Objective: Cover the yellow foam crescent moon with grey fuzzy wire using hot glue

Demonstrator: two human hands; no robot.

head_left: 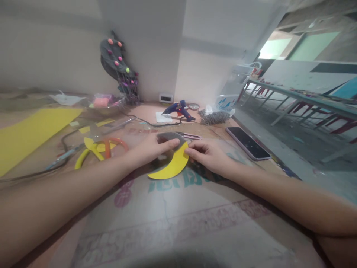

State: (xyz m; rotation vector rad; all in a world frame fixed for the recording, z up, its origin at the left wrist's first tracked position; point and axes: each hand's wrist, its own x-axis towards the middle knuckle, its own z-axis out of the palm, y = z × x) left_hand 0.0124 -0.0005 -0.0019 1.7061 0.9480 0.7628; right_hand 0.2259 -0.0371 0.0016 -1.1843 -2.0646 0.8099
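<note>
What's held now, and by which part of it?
Yellow crescent: right hand pinches it by its upper end. Grey piece: left hand has its thumb at it; grip can't be told.

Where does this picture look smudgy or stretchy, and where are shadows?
Head view: the flat yellow sheet at left looks blurry, while the flat yellow crescent looks clearer; head view: the long grey table at right looks stretched; head view: dark shadows edge the bare left forearm and bare right forearm.
</note>
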